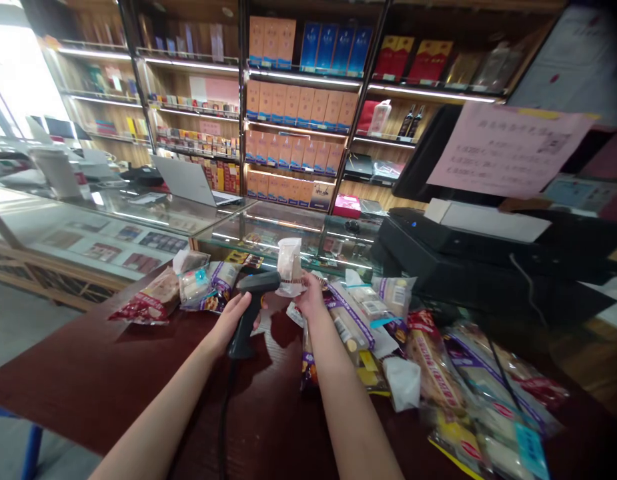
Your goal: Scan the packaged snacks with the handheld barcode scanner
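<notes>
My left hand (pixel 233 320) is wrapped round the grip of a black barcode scanner (pixel 245 310), whose head points right. Its cable runs down toward the table's front edge. Just in front of the scanner head, my right hand (pixel 311 297) holds up a small packaged food item (pixel 289 260) in a clear and white wrapper. To the left lie bread packages, one with a red bag end (pixel 151 297) and a purple-and-white one (pixel 221 283). A pile of purple-striped bread bags (pixel 351 320) lies beside and partly behind my right forearm.
The dark red table (pixel 153 387) meets a glass display counter (pixel 298 223) behind. More packages, such as a red-labelled bread bag (pixel 433 360), cover the right side. A black till machine (pixel 428 260) stands at right, an open laptop (pixel 188 180) at back left. Stocked shelves (pixel 303 127) line the wall.
</notes>
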A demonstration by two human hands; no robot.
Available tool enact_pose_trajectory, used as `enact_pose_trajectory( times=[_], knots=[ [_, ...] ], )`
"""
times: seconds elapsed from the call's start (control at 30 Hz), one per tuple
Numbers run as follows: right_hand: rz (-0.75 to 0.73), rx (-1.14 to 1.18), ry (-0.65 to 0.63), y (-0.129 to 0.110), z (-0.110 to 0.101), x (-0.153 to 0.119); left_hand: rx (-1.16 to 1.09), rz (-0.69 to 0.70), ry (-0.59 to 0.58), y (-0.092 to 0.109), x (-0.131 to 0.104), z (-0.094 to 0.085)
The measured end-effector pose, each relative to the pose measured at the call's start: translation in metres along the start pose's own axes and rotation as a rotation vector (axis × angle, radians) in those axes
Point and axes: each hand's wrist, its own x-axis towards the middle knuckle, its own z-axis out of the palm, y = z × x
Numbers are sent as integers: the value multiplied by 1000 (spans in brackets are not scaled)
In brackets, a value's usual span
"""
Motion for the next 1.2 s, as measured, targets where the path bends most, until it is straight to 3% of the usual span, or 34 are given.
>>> enact_pose_trajectory(
  times=[0.23,0.5,0.67,0.83,1.0,1.2],
  knots=[
    [95,28,113,0,4,-2,-19,78,0,-3,3,2],
    [85,-24,49,3,0,-1,-24,12,13,4,-5,9],
    [85,1,62,5,1,0,-54,100,-30,5,-5,12],
    [91,-23,79,6,0,1,-59,54,-5,0,-3,9],
    [60,-10,27,7,-1,0,-73,110,-54,-10,1,5],
    [93,3,84,5,3,-4,-66,64,-35,-7,0,10]
  ],
)
